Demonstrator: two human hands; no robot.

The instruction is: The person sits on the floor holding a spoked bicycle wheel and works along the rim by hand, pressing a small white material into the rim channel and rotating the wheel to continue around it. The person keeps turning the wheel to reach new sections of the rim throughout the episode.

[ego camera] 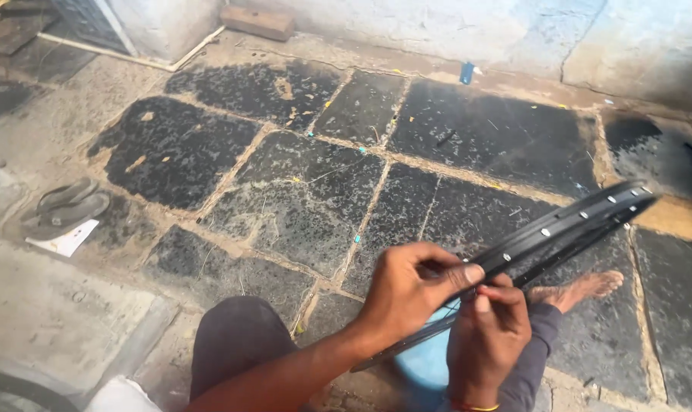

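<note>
black rim (567,223) with little silver dots, dark speckled floor slabs (300,198) with tan seams, grey sandals (64,207), something blue (426,362) underneath

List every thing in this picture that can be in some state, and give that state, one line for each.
Black wheel rim: held up off the floor, tilted, spoke holes showing.
Left hand: gripping the rim, thumb on top.
Right hand: fingers closed at the rim's edge.
Sandals: off, lying on the floor as a pair.
Bare foot: resting on the stone floor.
White paper: lying flat beside the sandals.
</note>
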